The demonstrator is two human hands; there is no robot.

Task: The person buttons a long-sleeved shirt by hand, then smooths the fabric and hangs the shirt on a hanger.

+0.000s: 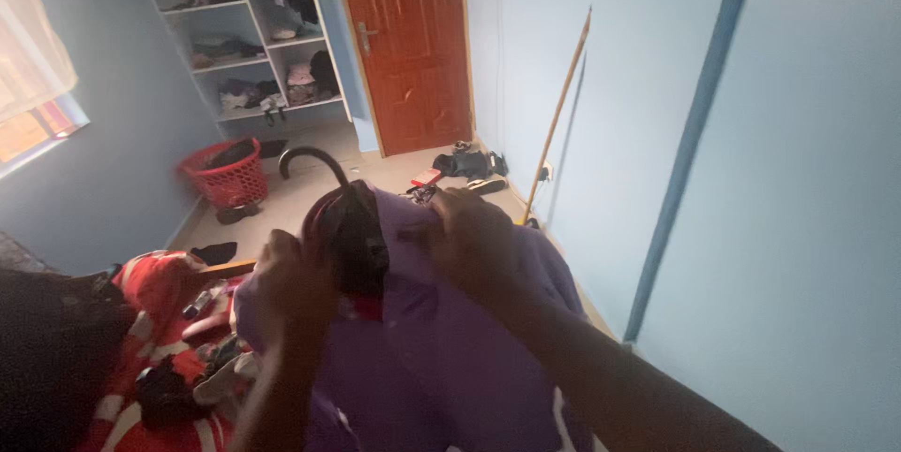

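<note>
A purple shirt [441, 358] hangs on a black hanger whose hook [310, 159] curves up above the collar. My left hand [293, 275] grips the shirt's left shoulder just beside the dark collar area [355, 244]. My right hand [474, 236] holds the shirt's right shoulder near the collar. Both hands keep the garment up in front of me, and it hides what lies below.
A bed with a red and white cover [155, 349] and loose dark clothes lies at lower left. A red laundry basket [227, 175] stands on the floor before open shelves [249, 48]. An orange-brown door [405, 39] is shut. A long stick [558, 114] leans on the right wall.
</note>
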